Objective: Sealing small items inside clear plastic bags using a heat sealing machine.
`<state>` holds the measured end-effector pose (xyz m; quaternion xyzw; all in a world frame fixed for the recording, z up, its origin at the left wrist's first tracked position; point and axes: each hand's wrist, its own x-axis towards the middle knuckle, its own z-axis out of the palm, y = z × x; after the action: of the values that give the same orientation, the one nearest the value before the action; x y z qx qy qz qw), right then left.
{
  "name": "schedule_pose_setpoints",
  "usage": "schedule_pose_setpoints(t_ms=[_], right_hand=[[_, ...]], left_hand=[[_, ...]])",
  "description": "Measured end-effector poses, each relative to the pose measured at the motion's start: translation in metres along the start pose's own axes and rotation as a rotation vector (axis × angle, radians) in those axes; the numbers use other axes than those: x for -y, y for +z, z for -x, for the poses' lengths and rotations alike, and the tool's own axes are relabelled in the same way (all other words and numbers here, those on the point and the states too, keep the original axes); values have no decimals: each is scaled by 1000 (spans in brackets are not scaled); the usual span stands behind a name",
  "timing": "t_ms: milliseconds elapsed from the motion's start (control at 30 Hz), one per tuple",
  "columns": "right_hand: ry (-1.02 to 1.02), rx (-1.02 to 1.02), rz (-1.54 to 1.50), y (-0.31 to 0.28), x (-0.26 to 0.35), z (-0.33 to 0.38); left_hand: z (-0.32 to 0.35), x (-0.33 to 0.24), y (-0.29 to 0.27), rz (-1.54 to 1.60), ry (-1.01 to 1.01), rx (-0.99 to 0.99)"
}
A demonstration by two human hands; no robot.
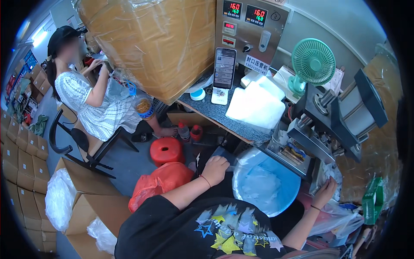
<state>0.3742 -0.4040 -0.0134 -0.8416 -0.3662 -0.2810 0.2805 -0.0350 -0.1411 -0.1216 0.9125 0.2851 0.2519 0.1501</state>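
My left hand (215,169) rests over my lap, just left of a blue bucket (292,195) lined with clear plastic. Its fingers are curled, and what they hold, if anything, is hidden; a faint translucent edge shows beside the fingertips. White, filmy material (261,185) lies inside the bucket. Off to the right, my right hand (325,192) is raised beside clear plastic bags (340,220), with its fingers bent close together. Whether something small sits between them is too fine to see. Behind it, a metal press (317,140) stands at the bench edge with small coloured pieces (293,155) on its lower part.
A phone (224,69), white folded sheets (256,105) and a green fan (314,62) stand on the bench (207,108) below a control panel. A red stool (166,151), red bag (159,183) and open carton (97,216) lie left. A seated person (92,95) handles something farther back.
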Motion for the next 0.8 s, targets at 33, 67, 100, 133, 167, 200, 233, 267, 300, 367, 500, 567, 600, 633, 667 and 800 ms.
schedule_pose_setpoints(t_ms=[33, 67, 100, 133, 167, 200, 233, 267, 300, 367, 500, 567, 600, 633, 667, 800], right_hand=[[4, -1, 7, 0, 3, -1], [4, 1, 12, 0, 3, -1], [11, -2, 15, 0, 3, 0], [18, -5, 17, 0, 2, 0], [20, -3, 19, -1, 2, 0], [12, -2, 20, -2, 2, 0], [5, 0, 21, -2, 2, 0], [7, 0, 22, -3, 2, 0], [3, -1, 25, -3, 2, 0], [0, -2, 27, -3, 0, 1], [-7, 11, 23, 1, -1, 0], [-11, 3, 21, 1, -1, 1], [-24, -2, 25, -1, -3, 1], [-36, -8, 29, -3, -4, 1], [-36, -8, 26, -2, -4, 0], [-34, -3, 26, 3, -10, -1]], left_hand=[[-3, 1, 0, 4, -7, 11], [-5, 2, 0, 9, -14, 22], [-6, 3, 1, 13, -14, 24], [-7, 3, 1, 23, -11, 3], [-8, 5, 1, 31, -7, -17], [-8, 5, 1, 32, -7, -14], [-8, 6, 1, 38, -16, -9], [-10, 6, 1, 45, -22, -4], [-10, 5, 1, 45, -21, -2], [-10, 3, -1, 57, -23, -17], [-10, 4, 1, 50, -21, -25], [-12, 6, 0, 51, -34, -38], [-14, 8, -2, 46, -25, -45], [-17, 11, -4, 20, -41, -58], [-19, 15, -5, -4, -67, -64], [-25, 37, -5, -82, -150, -46]])
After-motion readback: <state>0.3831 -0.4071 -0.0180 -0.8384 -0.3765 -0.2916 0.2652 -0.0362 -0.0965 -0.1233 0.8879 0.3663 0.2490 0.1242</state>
